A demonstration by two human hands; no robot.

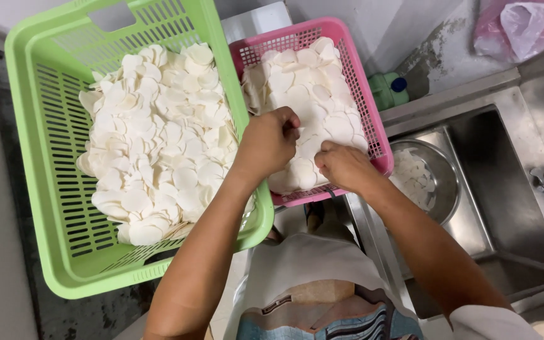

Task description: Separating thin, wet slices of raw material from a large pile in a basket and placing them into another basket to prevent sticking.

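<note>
Here, centre frame, the left hand [271, 140] and right hand [341, 165], both curled, pinch thin white round wafers [310, 94] inside the pink basket [373, 126], beside the green basket [45, 157].

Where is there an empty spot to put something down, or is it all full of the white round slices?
The green basket has bare floor along its left and near edges, beside its pile of white slices. The steel sink is bare right of the metal bowl. The pink basket is crowded: slices fill it, with the left hand and right hand inside.
</note>
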